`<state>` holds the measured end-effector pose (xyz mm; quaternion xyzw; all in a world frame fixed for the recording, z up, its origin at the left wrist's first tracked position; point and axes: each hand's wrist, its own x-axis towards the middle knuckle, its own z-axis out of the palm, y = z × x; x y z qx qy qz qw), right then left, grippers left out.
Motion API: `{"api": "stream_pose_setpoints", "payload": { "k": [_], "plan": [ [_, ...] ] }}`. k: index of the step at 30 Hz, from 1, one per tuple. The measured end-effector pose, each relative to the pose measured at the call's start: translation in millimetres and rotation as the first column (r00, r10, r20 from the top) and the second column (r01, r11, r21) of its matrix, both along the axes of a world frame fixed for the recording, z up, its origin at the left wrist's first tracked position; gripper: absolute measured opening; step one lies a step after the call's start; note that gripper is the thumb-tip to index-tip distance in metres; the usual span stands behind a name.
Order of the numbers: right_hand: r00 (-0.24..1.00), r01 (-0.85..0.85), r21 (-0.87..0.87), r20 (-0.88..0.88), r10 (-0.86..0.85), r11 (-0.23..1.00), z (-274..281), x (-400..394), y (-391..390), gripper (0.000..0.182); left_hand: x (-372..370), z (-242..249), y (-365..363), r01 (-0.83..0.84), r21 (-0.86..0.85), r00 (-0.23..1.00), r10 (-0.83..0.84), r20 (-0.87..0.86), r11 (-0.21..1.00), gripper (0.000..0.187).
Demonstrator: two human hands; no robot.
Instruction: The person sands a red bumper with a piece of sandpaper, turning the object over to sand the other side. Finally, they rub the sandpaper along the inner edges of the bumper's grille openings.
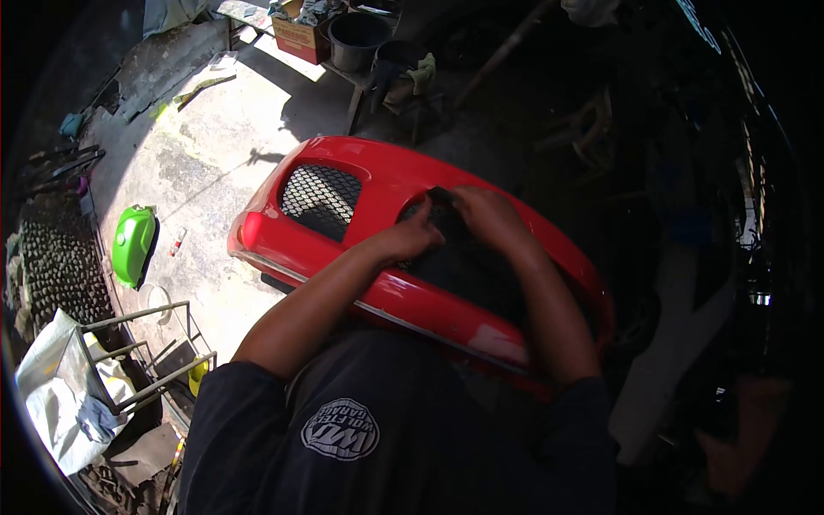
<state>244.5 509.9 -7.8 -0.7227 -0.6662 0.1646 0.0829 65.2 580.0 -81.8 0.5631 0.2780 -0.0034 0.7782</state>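
Observation:
A large glossy red body panel [386,176] lies across the middle, with a metal mesh [320,199] set in its left opening. Over the dark second opening, my left hand [415,233] has a finger pointed up against the opening's upper edge. My right hand [483,215] is beside it on the right, its fingers bent down at the same edge. A small black strip [441,195] shows between the two hands; which fingers grip it is too dark to tell.
On the sunlit floor at the left lies a green tank [133,245]. A metal frame [154,360] and white sacks [64,390] stand lower left. At the top, a bench holds a red box [298,39] and a dark bucket [358,41].

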Motion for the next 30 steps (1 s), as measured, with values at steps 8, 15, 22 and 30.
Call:
{"api": "stream_pose_setpoints", "payload": {
  "k": [8,15,22,30],
  "plan": [
    [0.999,0.05,-0.105,0.016,-0.048,0.993,17,2,-8,0.018,1,-8,-2,0.081,0.075,0.997,-0.081,0.002,0.994,0.098],
    [0.997,0.048,-0.013,0.059,-0.047,0.999,18,-6,-6,0.018,5,-12,-3,-0.032,-0.002,0.999,0.032,0.013,0.999,0.101],
    [0.995,-0.008,-0.025,0.097,0.01,1.0,7,-8,-1,0.016,3,-2,-1,-0.059,-0.12,0.998,0.061,0.015,0.991,0.105],
    [0.999,-0.03,-0.046,0.028,0.031,0.999,5,4,1,0.019,3,-5,4,0.022,-0.149,1.0,-0.019,0.019,0.989,0.105]
  ]
}}
